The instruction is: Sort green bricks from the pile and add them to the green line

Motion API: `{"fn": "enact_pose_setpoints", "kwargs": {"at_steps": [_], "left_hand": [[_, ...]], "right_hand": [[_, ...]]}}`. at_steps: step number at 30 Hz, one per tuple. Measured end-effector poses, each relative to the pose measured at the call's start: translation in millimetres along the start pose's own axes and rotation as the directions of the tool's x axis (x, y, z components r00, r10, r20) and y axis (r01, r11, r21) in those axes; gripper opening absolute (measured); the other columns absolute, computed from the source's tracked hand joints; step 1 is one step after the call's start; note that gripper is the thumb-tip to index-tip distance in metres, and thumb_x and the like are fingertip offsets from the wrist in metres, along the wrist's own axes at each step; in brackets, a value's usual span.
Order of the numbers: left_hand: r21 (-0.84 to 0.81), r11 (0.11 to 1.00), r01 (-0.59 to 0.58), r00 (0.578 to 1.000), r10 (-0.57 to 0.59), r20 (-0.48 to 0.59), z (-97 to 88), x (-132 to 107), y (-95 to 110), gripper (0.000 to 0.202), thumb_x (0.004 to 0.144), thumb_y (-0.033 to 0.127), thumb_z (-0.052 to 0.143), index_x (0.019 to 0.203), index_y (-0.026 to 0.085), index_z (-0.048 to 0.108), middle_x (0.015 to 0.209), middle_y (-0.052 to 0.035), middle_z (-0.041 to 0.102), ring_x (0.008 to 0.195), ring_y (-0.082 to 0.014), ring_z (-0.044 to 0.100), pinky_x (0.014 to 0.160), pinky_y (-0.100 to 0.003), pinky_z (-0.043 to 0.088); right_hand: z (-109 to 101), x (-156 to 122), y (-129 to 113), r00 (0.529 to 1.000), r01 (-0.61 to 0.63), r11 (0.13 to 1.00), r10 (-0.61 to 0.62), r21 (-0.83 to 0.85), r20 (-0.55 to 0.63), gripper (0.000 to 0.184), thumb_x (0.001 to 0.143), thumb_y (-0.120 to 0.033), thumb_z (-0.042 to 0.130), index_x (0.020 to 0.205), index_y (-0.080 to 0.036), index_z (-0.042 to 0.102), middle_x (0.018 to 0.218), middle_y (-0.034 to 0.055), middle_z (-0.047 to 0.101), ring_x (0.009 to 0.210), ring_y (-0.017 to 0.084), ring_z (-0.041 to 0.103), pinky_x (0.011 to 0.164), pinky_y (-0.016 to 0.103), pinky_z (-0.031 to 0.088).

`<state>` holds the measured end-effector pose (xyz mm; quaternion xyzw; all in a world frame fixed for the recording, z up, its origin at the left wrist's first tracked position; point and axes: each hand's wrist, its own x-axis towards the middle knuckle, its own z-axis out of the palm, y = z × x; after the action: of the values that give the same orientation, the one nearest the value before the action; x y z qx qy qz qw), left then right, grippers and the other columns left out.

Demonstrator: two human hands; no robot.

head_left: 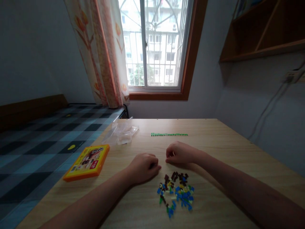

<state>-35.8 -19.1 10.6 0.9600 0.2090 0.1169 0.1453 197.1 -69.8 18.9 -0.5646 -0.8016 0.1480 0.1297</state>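
The loose bricks (183,194), judged light, stiff and best pinched by their sides, are scattered on the near tabletop (211,208), while whether anything is gripped in the curled left hand (145,166) or right hand (179,152) cannot be told.

A loose heap of small toy bricks (184,196) lies on the wooden tabletop (133,206), toward its near side. The pieces are jumbled at all angles, some overlapping, others on the bare wood at the edges. Dark brown ones gather mostly along the far side of the heap; blue ones crowd the right and the near tip — yellow, cream and a few green bits are mixed between. Farther off, near the tabletop's far edge, a row of green pieces (170,134) runs left to right in a nearly straight line — narrow gaps between many of them, the leftmost looking longest.
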Motion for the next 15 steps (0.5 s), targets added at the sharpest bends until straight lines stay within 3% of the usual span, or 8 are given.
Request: {"fn": "enact_pose_setpoints", "kwargs": {"at_steps": [7, 15], "left_hand": [[-0.002, 1.000, 0.012, 1.000, -0.012, -0.001, -0.7, 1, 2, 0.027, 0.083, 0.028, 0.059, 0.060, 0.017, 0.050, 0.064, 0.0020, 0.055, 0.058, -0.0111, 0.046, 0.057, -0.025, 0.029], [0.001, 1.000, 0.028, 0.999, -0.028, 0.023, -1.5, 1, 1, 0.027, 0.084, 0.029, 0.059, 0.061, 0.017, 0.051, 0.067, 0.0013, 0.058, 0.060, -0.0114, 0.049, 0.059, -0.024, 0.031]], "right_hand": [[-4, 3, 14, 0.998, -0.036, 0.999, 0.034, -0.029, -0.061, 0.013, 0.079, -0.028, 0.068, 0.084, -0.022, 0.078, 0.076, 0.0002, 0.072, 0.066, 0.011, 0.058, 0.062, 0.022, 0.037], [-9, 2, 63, 0.981, -0.131, 0.989, 0.140, 0.072, -0.135, 0.016, 0.081, -0.024, 0.064, 0.088, -0.021, 0.078, 0.080, 0.0014, 0.072, 0.069, 0.012, 0.060, 0.064, 0.021, 0.041]]}}
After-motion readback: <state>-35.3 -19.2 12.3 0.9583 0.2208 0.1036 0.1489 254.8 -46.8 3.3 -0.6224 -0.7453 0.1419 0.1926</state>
